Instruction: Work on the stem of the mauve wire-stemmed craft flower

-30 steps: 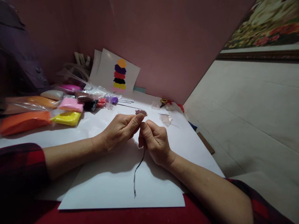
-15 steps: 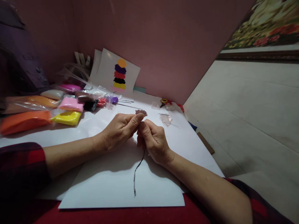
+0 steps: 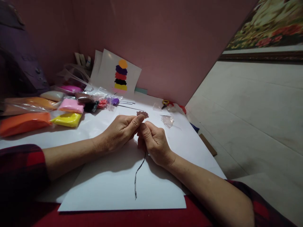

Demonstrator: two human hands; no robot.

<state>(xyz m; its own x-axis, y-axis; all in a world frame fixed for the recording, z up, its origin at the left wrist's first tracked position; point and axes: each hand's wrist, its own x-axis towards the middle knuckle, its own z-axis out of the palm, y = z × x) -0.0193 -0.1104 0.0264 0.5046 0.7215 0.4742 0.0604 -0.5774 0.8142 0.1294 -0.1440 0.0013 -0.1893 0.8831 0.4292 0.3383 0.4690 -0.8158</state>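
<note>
A small pinkish-brown flower [image 3: 143, 114] with many narrow petals shows above my fingertips. Its underside is hidden by my left hand [image 3: 120, 130], whose thumb and fingers are closed on it. Just below, my right hand [image 3: 156, 143] pinches the upper part of a dark twisted wire [image 3: 135, 179]. The fingers cover where wire and flower meet, so the join cannot be seen. From under my right hand the wire curves down over a white paper sheet [image 3: 118, 195], its lower end frayed. Both hands are close together, the thumbs almost touching.
Bags of coloured clay, an orange one [image 3: 26, 123] and a yellow one [image 3: 67, 119] among them, lie at the left. Thin dark wires [image 3: 130, 107], yellow-handled scissors [image 3: 166, 103] and a clear packet [image 3: 167, 121] lie beyond my hands. A colour-swatch sheet [image 3: 107, 71] leans against the wall.
Both hands keep their grip, with the flower and wire held almost still. The whole view has shifted very slightly.
</note>
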